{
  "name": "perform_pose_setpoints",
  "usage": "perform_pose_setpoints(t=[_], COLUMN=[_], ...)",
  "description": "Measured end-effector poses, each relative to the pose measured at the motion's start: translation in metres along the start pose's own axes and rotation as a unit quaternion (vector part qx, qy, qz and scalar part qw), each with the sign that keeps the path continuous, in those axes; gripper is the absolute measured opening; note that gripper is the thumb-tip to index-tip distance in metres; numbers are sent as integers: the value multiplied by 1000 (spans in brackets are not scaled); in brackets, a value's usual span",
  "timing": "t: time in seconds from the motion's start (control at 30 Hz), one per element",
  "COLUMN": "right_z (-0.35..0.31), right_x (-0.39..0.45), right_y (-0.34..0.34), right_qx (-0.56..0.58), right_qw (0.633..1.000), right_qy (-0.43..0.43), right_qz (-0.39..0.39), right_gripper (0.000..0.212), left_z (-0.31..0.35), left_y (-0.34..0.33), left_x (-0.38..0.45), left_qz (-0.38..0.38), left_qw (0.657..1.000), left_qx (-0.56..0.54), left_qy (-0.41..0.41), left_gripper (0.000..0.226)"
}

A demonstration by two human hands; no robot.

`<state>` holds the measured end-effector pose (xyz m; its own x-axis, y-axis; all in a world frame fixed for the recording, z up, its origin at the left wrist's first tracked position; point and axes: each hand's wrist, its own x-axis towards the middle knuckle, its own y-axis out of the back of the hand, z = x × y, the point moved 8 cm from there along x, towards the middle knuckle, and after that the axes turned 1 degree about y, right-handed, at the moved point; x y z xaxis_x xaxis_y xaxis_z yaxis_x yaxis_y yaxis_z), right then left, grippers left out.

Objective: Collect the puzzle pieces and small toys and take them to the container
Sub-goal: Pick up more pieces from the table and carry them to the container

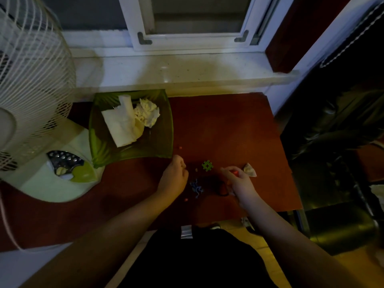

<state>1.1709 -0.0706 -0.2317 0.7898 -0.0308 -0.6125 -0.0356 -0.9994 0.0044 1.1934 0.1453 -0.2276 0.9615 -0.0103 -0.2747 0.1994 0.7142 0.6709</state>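
Note:
On the dark red table [228,125] lies a green puzzle piece [207,165] between my two hands. A small blue toy figure [196,189] lies just right of my left wrist. Tiny red bits sit near the dish [180,147] and below my left hand [186,199]. My left hand [175,176] hovers with its fingers curled in; whether it holds anything is hidden. My right hand [239,180] pinches a small red piece [234,172] at its fingertips. A pale triangular packet [250,169] lies right behind that hand. A dark ring-like object [221,189] sits under my right palm.
A green square glass dish [164,142] at the table's back left holds crumpled white tissue [133,119]. A white fan [31,100] with its base [62,183] stands on the left. A window sill [176,69] runs behind. A dark chair [336,142] stands to the right.

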Motion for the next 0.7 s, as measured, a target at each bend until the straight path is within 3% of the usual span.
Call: perform_pose_setpoints(t=[0.1, 0.17, 0.33, 0.5, 0.7], right_z=[-9, -14, -25, -25, -21], right_x=[4, 10, 21, 34, 42], right_y=[-4, -5, -21, -32, -38], right_qx=[-95, -199, -480, -539, -524], right_qw=[995, 977, 863, 834, 847], right_qy=[31, 65, 156, 114, 80], right_qz=[13, 28, 31, 31, 38], right_gripper=[9, 11, 31, 41, 45], left_z=[-3, -1, -3, -3, -3], left_y=[-7, -17, -35, -43, -35], left_x=[-6, -10, -13, -7, -1], left_qz=[-45, -89, -145, -152, -122], left_qw=[999, 994, 981, 977, 985], left_qx=[-7, 46, 123, 149, 120], left_qy=[-12, -34, -40, -26, 19], left_gripper=[23, 26, 52, 48, 27])
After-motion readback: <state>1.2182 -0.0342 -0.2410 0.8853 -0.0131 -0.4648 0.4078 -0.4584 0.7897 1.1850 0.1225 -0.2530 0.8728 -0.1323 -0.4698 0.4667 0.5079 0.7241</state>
